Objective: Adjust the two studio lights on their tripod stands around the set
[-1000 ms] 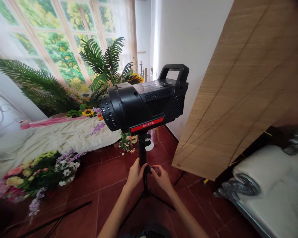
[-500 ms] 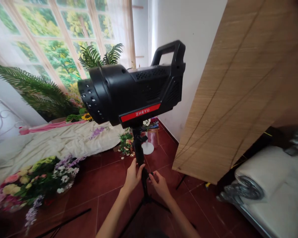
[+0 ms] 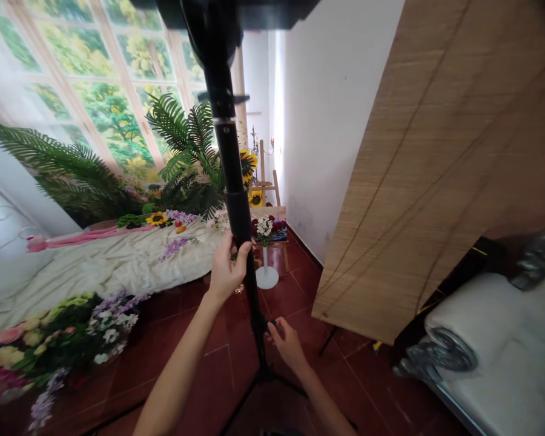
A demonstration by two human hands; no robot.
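Note:
A black light stand (image 3: 233, 160) rises up the middle of the view, leaning a little left. At its top is the studio light (image 3: 254, 13), cut off by the upper edge so that only its underside shows. My left hand (image 3: 227, 269) is wrapped round the pole just under a thicker collar. Lower down, my right hand (image 3: 285, 339) pinches the small black knob (image 3: 271, 327) on the side of the stand. The stand's spread legs (image 3: 240, 402) reach the floor below my hands.
To the left lies a cream cloth (image 3: 131, 260) with flower bunches (image 3: 49, 330) before it. Palm leaves (image 3: 188, 145) stand by the window. A woven blind (image 3: 404, 181) hangs at right, near a white sofa (image 3: 490, 321). A white vase stand (image 3: 267, 277) is behind the pole.
The studio light has gone up, mostly out of view, and more pole shows. My left hand has risen with the pole. My right hand stays at the knob, slightly lower.

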